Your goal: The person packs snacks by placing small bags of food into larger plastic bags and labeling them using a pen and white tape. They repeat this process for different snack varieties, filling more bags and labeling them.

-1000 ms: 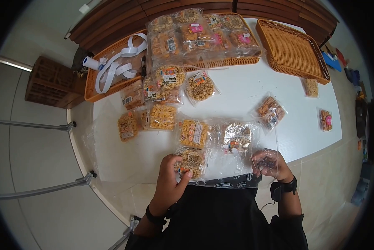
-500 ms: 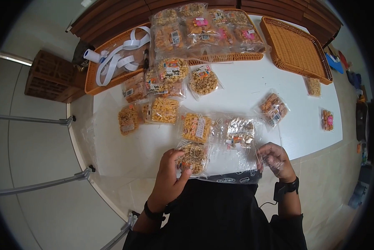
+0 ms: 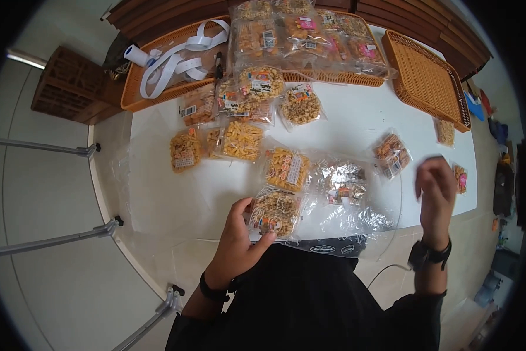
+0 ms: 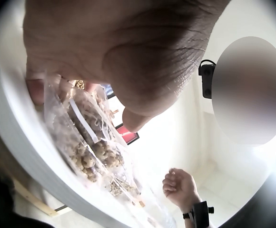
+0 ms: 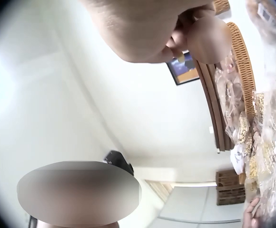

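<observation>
A large clear plastic bag (image 3: 371, 219) with a printed lower edge lies along the table's near side. At its left part are a pack of nut clusters (image 3: 276, 212) and a pack of yellow crunchy sticks (image 3: 286, 169). Another labelled pack (image 3: 346, 182) shows through its right part. My left hand (image 3: 235, 243) grips the nut-cluster pack through the film, thumb on the near edge and fingers at the far left side. To the right of the bag, my right hand (image 3: 437, 199) is raised with fingers loosely curled and nothing visible in them.
Loose packs, including a brown snack pack (image 3: 393, 153), lie about the white table (image 3: 345, 117). A basket of packs (image 3: 356, 75) stands at the back, an empty wicker tray (image 3: 429, 82) at the right. The left basket (image 3: 131, 96) holds white ribbon (image 3: 151, 82).
My right hand has left the bag's right edge and moved up and to the right. My left hand stays on the nut-cluster pack. The bag's right side now bulges wider.
</observation>
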A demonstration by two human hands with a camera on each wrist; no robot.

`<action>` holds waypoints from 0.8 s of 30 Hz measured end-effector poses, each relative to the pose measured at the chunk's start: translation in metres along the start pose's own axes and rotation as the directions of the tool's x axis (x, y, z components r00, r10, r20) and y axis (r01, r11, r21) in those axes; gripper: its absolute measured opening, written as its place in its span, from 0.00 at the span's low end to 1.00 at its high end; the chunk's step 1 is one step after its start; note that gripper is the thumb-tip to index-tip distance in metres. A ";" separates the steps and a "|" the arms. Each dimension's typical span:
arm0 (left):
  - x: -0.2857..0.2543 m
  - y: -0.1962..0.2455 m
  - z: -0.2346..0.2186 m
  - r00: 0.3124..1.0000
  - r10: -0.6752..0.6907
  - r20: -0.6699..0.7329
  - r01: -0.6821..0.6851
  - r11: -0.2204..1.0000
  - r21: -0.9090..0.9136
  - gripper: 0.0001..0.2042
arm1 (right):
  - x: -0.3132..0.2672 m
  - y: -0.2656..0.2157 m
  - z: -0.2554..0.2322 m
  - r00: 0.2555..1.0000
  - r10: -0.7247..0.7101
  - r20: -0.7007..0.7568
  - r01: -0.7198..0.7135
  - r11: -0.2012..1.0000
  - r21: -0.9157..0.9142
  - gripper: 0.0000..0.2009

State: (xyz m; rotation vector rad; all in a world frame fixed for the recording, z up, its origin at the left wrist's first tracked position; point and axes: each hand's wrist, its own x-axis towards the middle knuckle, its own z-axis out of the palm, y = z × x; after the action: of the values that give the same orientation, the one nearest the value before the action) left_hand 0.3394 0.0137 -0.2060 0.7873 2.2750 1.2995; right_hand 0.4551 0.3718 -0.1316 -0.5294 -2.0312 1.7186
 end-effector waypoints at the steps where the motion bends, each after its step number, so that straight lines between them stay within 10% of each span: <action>1: -0.001 0.001 -0.002 1.000 0.007 0.015 -0.008 0.999 0.040 0.38 | 0.015 -0.011 0.014 0.985 0.039 0.166 -0.027 0.997 -0.076 0.06; 4: -0.002 -0.001 -0.006 0.999 0.023 0.031 -0.024 0.999 0.027 0.41 | 0.062 -0.021 0.059 0.830 0.154 0.535 0.150 0.864 -0.481 0.19; 6: -0.004 -0.002 -0.008 0.999 0.015 0.042 -0.015 1.000 -0.013 0.43 | 0.084 -0.003 0.088 0.756 -0.052 0.652 0.456 0.756 -0.468 0.24; 11: -0.001 -0.003 -0.012 0.998 0.015 0.057 -0.011 0.998 -0.065 0.45 | 0.116 0.012 0.155 0.714 -0.363 0.599 0.697 0.450 -0.558 0.31; 24: 0.000 -0.014 -0.026 0.977 0.046 0.210 -0.025 0.995 -0.099 0.41 | 0.162 0.012 0.185 0.597 -0.369 0.712 0.766 -0.001 -0.643 0.21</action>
State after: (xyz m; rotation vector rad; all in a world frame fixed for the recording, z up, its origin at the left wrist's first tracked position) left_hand 0.3196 -0.0088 -0.2055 0.8913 2.0251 1.2652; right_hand 0.2184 0.3088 -0.1581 0.4478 -2.7676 -0.1440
